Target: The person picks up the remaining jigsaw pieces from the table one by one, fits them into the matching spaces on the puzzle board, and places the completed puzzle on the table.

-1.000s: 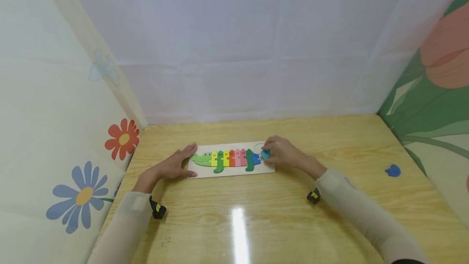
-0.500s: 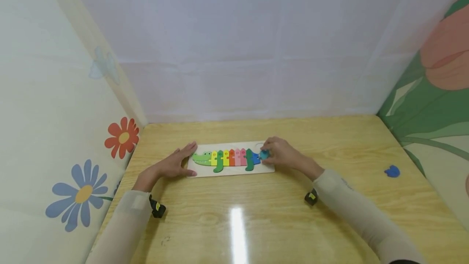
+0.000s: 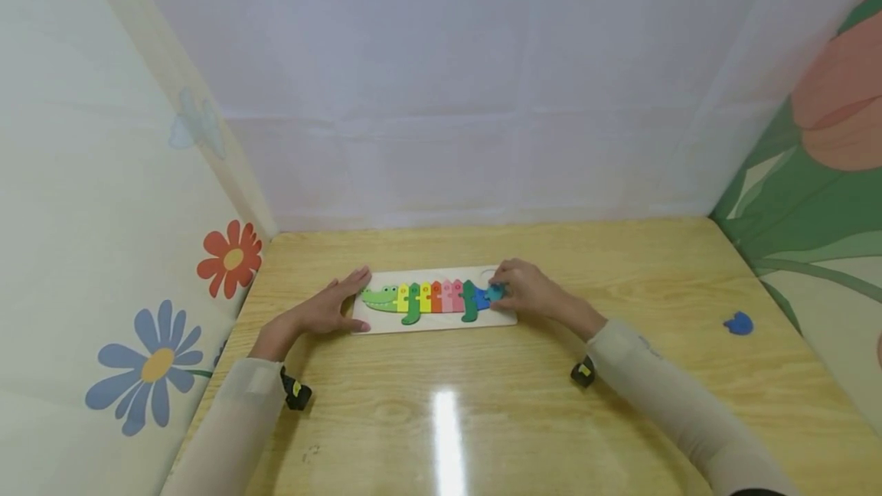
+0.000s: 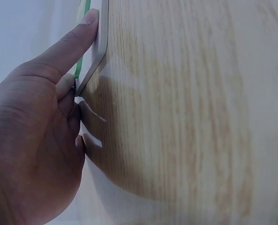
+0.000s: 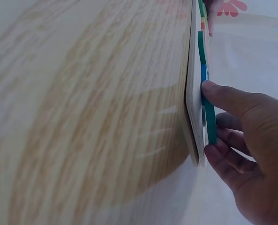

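Note:
A crocodile puzzle board point(image 3: 434, 321) lies on the wooden table, bearing a row of coloured pieces from a light green head point(image 3: 380, 299) to a blue piece point(image 3: 481, 298). Over the board's left end my left hand point(image 3: 324, 311) rests with thumb and fingers spread and straight, as the left wrist view also shows. At the other end my right hand point(image 3: 530, 287) pinches a teal puzzle piece point(image 3: 494, 293) against the blue one. In the right wrist view this teal piece point(image 5: 210, 123) stands slightly tilted off the board, thumb on one side and fingertips at its end.
A loose blue puzzle piece point(image 3: 739, 323) lies on the table point(image 3: 551, 435) well to the right. A pale cloth wall point(image 3: 441, 98) borders the back, and printed flower panels stand left and right.
My right hand has shifted slightly left, bringing the teal puzzle piece up against the blue piece. The left hand has stayed in place on the board.

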{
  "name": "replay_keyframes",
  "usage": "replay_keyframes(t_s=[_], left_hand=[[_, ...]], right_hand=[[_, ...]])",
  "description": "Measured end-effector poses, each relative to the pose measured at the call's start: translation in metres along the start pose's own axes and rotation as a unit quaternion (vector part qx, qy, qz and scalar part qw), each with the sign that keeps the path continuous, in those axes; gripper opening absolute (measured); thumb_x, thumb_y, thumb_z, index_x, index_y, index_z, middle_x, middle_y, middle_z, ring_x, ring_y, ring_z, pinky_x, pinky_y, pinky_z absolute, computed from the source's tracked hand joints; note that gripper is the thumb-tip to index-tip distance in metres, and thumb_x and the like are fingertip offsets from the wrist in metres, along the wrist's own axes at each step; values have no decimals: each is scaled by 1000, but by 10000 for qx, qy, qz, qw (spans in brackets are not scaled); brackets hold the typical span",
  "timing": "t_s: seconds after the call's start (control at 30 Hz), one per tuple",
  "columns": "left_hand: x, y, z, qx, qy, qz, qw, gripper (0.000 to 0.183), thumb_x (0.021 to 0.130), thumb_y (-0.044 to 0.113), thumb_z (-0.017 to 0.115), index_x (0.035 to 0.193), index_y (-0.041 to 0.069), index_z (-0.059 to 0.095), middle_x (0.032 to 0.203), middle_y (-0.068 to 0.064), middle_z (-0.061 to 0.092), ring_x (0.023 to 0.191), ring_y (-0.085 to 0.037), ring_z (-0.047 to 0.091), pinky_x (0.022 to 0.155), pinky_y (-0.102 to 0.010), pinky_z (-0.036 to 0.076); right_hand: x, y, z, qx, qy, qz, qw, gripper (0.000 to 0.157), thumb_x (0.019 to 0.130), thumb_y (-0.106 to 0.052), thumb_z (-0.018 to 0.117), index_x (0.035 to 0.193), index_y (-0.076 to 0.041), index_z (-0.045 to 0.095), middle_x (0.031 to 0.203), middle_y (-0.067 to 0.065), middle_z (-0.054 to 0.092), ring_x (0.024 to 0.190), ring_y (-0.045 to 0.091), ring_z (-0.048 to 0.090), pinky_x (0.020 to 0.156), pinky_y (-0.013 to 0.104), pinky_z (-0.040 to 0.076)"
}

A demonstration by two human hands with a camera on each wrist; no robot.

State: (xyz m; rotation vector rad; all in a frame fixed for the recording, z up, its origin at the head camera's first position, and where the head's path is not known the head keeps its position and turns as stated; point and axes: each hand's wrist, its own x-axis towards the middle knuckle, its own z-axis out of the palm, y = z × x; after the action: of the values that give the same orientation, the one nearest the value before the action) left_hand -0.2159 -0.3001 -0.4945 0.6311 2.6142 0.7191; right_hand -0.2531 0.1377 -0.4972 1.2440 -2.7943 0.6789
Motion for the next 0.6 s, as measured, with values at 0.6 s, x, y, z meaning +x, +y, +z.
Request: replay_keyframes(t_s=[0.6], left_hand=[[0,-1,0,-52,14,11,10000,106,94,38,81,167,-3,16,176,-23,5,163,-44,3,127,-67,-1]], right_hand=[[-2,-1,2,-59,-150,339,9993,47,87,-29,91,121,0,77,120,13,73,113,27,67,102,43,57]])
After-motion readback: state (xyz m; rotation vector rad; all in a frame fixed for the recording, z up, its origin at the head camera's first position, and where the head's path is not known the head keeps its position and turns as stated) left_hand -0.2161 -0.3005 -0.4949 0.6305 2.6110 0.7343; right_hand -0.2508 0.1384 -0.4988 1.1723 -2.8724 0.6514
